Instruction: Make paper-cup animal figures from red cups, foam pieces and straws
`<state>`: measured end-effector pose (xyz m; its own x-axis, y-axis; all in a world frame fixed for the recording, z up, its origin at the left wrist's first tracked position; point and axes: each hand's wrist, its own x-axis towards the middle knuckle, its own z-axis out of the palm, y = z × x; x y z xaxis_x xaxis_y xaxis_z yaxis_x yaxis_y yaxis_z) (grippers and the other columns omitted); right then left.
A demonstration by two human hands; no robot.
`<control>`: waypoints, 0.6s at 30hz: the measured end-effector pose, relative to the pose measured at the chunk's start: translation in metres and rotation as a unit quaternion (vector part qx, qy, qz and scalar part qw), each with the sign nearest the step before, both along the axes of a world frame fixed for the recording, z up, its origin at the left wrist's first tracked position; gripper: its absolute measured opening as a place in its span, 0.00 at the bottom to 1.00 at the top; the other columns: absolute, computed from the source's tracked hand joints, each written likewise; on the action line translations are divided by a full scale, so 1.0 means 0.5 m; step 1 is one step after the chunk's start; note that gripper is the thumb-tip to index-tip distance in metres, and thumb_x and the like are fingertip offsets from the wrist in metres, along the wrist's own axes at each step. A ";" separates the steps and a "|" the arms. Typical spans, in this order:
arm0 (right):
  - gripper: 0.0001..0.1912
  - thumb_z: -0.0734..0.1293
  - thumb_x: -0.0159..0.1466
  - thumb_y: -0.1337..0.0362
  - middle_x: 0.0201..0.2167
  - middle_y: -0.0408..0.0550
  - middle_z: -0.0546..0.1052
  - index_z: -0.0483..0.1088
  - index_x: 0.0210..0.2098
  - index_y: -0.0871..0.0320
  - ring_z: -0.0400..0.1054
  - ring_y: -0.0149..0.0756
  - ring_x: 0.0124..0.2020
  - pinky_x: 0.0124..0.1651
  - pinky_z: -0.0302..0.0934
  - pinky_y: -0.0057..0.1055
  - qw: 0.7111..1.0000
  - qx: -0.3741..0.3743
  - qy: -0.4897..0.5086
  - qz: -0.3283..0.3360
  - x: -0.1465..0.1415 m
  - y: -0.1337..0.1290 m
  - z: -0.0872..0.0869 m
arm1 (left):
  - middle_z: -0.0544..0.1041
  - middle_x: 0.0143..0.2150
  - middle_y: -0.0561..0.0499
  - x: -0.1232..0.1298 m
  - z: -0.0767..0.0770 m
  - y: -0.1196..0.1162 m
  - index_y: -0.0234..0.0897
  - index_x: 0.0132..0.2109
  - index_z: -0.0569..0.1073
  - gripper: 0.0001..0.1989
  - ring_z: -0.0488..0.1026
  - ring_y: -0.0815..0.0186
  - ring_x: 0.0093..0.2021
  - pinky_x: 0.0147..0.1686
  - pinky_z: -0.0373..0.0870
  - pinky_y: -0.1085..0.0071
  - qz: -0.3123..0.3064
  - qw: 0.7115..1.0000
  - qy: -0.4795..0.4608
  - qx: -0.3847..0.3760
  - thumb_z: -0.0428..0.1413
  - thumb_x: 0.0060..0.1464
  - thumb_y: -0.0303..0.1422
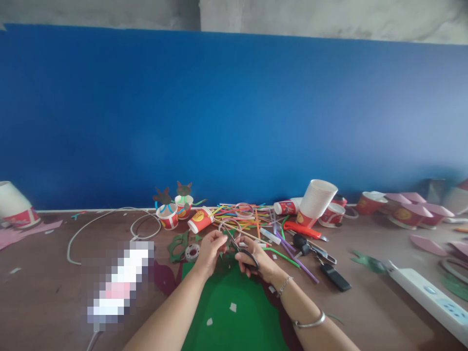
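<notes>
My right hand (253, 256) is closed around dark-handled scissors (233, 241), their blades angled up and left. Just left of the blades, the thumb and fingers of my left hand (211, 251) are pinched together; what they hold is too small to make out. Below both hands lies a large green sheet (234, 302) with small white paper scraps (233, 307) on it. Cut dark-green paper (178, 247) and a roll of tape (192, 252) rest beside my left hand. Close to my right hand is a white glue tube (269, 236).
Coloured straws (252, 214) are heaped behind my hands. Paper cups (201, 220) stand or lie along the blue wall (234, 122). An orange utility knife (304, 229), keys with a black fob (334, 277) and a power strip (431, 297) lie right. A blurred-out phone-like object (120, 282) lies left.
</notes>
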<state>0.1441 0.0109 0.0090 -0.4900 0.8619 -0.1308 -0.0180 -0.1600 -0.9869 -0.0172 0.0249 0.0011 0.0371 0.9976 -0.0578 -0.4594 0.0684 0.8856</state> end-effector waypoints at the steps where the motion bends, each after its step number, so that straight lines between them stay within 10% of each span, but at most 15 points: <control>1: 0.25 0.70 0.51 0.53 0.15 0.34 0.70 0.56 0.41 0.55 0.59 0.23 0.10 0.10 0.40 0.15 1.000 0.002 0.001 0.001 0.000 0.000 0.000 | 0.64 0.17 0.59 0.000 0.000 -0.001 0.34 0.23 0.64 0.13 0.61 0.77 0.18 0.20 0.56 0.79 -0.022 1.000 -0.009 -0.008 0.63 0.39 0.33; 18: 0.20 0.69 0.54 0.58 0.18 0.32 0.67 0.57 0.41 0.55 0.55 0.20 0.11 0.11 0.44 0.17 0.999 0.024 0.013 0.031 0.006 0.004 -0.011 | 0.62 0.16 0.61 -0.004 0.001 -0.002 0.36 0.23 0.63 0.13 0.58 0.77 0.17 0.18 0.53 0.78 -0.091 0.991 -0.086 -0.048 0.61 0.35 0.29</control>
<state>0.1470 0.0127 0.0033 -0.5447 0.8351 -0.0766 -0.0360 -0.1146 -0.9928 -0.0193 0.0237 0.0018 0.2337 0.9637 -0.1293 -0.5750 0.2442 0.7809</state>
